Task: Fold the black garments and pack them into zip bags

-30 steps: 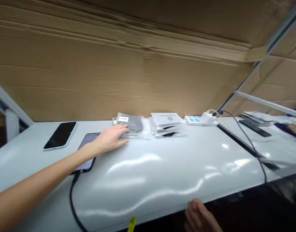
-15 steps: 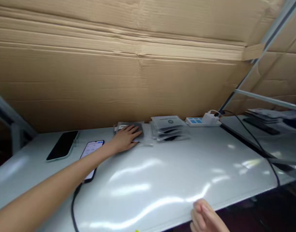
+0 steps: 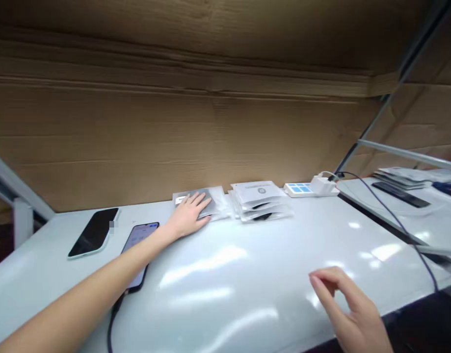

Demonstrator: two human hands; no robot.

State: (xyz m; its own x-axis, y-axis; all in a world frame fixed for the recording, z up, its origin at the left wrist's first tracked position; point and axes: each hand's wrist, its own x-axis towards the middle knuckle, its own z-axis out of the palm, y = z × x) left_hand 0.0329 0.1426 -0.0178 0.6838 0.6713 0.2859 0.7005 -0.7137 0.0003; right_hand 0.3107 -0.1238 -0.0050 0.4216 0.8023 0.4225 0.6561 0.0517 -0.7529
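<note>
My left hand lies with spread fingers on a dark item in a clear plastic bag, near the cardboard at the back. Just right of it is a pile of bagged packets with a printed white top. Over the front right of the white table hovers my right hand, thumb and index fingertips pinched together in a ring, nothing visible between them. My left forearm crosses over a lit phone with a cable plugged into its lower end.
A second phone, screen dark, lies at the left. At the back right a power strip holds a white charger. Metal frame bars rise at the right, with more packets on the surface beyond.
My right hand has come up and further over the table from the front edge, its pinch now plainly visible. My left hand stays on the bagged item. The cardboard looks darker.
</note>
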